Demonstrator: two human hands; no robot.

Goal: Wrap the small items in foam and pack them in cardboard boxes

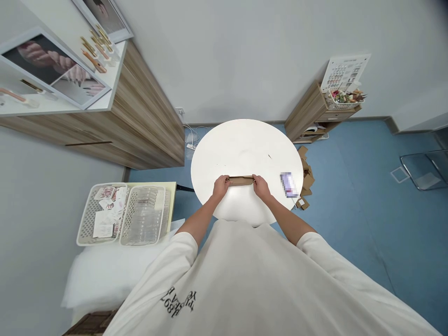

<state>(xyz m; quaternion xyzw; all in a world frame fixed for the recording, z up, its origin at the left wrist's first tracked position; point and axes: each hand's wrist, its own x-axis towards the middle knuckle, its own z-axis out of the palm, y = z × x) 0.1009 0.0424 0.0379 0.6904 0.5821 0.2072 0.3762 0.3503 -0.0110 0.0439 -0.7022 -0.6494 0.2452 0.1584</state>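
Note:
A narrow brown cardboard box (241, 181) is held level over the near half of the round white table (241, 140). My left hand (221, 185) is closed on its left end, and my right hand (261, 185) is closed on its right end. Some of each end is covered by the fingers. Whether the box is folded fully closed is too small to make out. To the right of my right hand, a phone (289, 185) with a blurred screen lies near the table's edge.
Two white plastic baskets, one with cards (105, 214) and one with clear plastic cases (145, 217), stand at the left. Flattened cardboard pieces (306, 179) lie on the floor right of the table. Cabinets (150, 107) and a small shelf unit (311, 112) line the wall.

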